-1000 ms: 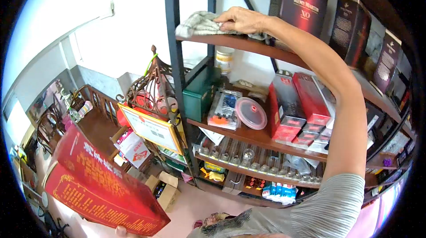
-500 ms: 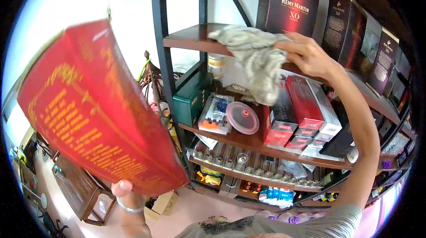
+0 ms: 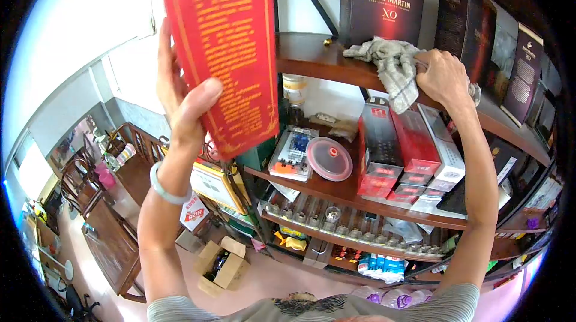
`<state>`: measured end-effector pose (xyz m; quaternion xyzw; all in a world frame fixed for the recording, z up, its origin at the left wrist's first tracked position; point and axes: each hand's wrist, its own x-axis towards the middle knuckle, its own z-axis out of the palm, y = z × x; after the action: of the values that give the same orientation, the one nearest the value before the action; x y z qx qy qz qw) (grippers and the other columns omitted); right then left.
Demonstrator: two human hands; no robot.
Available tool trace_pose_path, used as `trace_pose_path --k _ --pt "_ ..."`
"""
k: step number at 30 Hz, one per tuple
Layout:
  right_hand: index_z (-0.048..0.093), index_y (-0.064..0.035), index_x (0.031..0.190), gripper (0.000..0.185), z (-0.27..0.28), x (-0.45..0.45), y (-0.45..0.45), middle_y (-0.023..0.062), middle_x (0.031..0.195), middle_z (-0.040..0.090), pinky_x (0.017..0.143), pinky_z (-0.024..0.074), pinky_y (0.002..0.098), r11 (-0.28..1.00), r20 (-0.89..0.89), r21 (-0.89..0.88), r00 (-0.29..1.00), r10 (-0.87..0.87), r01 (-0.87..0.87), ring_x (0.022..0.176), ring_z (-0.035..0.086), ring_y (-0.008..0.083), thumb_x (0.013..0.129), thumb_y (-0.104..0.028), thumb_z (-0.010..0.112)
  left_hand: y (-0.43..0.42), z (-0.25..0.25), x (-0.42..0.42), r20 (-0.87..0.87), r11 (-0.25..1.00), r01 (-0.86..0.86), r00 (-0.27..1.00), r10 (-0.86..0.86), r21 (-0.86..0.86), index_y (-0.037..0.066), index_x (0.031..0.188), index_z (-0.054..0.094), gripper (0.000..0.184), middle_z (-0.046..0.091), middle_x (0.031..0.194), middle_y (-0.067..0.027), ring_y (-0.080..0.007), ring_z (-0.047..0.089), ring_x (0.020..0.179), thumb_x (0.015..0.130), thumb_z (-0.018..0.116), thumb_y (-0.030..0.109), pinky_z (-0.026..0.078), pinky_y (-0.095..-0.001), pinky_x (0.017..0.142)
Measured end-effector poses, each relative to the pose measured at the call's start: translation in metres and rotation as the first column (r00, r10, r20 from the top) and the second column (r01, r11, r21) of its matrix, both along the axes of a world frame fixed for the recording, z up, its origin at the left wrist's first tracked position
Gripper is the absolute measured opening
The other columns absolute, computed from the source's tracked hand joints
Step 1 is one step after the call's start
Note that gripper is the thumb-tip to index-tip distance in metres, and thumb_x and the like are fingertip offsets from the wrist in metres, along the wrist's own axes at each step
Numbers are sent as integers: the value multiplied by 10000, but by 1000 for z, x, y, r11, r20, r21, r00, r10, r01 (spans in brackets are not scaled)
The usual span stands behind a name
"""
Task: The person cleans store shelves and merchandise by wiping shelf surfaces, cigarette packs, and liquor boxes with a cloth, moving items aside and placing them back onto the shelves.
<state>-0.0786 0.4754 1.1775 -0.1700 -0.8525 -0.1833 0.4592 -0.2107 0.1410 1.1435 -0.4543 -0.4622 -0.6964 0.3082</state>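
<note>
My left hand (image 3: pixel 191 103) grips a tall red box (image 3: pixel 225 52) with gold lettering, its thumb across the lower front face. The box is upright, lifted in front of the left end of the shelving. My right hand (image 3: pixel 443 79) is closed on a grey checked cloth (image 3: pixel 396 67), which lies over the front edge of the upper shelf (image 3: pixel 318 58) and hangs down past it. Behind the cloth stands a dark red Rémy Martin XO box (image 3: pixel 387 4). A small gold-coloured piece (image 3: pixel 327 42) sits on the shelf left of the cloth.
More dark boxes (image 3: pixel 453 22) stand along the upper shelf. Below are a round lidded container (image 3: pixel 329 159), red and black cartons (image 3: pixel 381 142) and a row of small glasses (image 3: pixel 333 217). An open cardboard box (image 3: pixel 222 265) is on the floor. Wooden furniture (image 3: pixel 111 244) stands left.
My left hand has raised the red box rightward and turned it upright. The cloth in my right hand has moved right and down onto the shelf edge.
</note>
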Motion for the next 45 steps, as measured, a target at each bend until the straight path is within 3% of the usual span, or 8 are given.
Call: trace_pose_path --k 9,17,21,24,27,34,41,45 --pt "672 -35 768 190 -3 2 2 207 815 632 726 500 431 994 -45 8 993 110 -110 756 621 367 667 -121 535 41 27 -36 -294 987 -162 942 162 25 -43 1373 184 1003 519 1068 -212 -262 598 911 619 697 374 502 -363 803" --pt "675 -56 776 189 -3 3 3 209 809 631 716 496 438 990 -49 2 989 140 -140 762 620 368 684 -122 524 71 46 -61 -199 996 -57 977 70 74 -66 1353 202 966 596 947 -165 -217 638 787 652 701 374 537 -309 704" --pt "669 -50 784 193 -5 3 5 214 811 628 711 495 446 987 -49 42 987 156 -154 766 618 369 685 -122 520 83 54 -77 -195 986 -150 967 163 78 -73 1315 273 934 614 877 -157 -208 645 709 641 713 399 540 -278 655" --pt "661 -44 771 184 -4 4 0 220 811 624 701 495 453 989 -28 23 989 144 -143 762 617 372 684 -120 517 93 54 -99 -61 936 -344 938 340 -70 50 1360 284 1056 388 1117 -249 -357 447 1028 564 700 604 363 -484 861" --pt "647 -38 747 164 -3 5 -2 221 796 614 683 497 456 993 -32 13 992 120 -120 739 612 378 680 -117 520 103 60 -100 -7 753 -634 766 643 -179 123 1392 233 1105 324 1126 -264 -427 331 1102 539 687 659 255 -593 896" --pt "640 -20 706 126 -6 4 1 202 731 609 635 507 426 986 -94 61 982 162 -156 706 620 347 654 -86 546 133 76 -116 38 597 -606 684 728 -525 126 1414 20 1223 288 1147 -330 -481 308 1099 535 687 653 275 -606 864" --pt "642 -31 717 136 -6 5 -2 197 744 610 664 500 433 987 -120 61 980 156 -150 717 617 353 660 -95 537 143 83 -153 -44 481 -642 625 780 -597 129 1418 -36 1260 249 1224 -371 -509 307 1153 542 673 694 313 -604 883" --pt "649 -55 747 147 -7 4 -2 191 764 612 677 494 437 990 -101 52 985 137 -133 734 614 356 667 -107 537 141 83 -186 -109 501 -599 702 704 -625 88 1412 -83 1281 172 1270 -448 -585 236 1194 562 591 770 268 -601 961"
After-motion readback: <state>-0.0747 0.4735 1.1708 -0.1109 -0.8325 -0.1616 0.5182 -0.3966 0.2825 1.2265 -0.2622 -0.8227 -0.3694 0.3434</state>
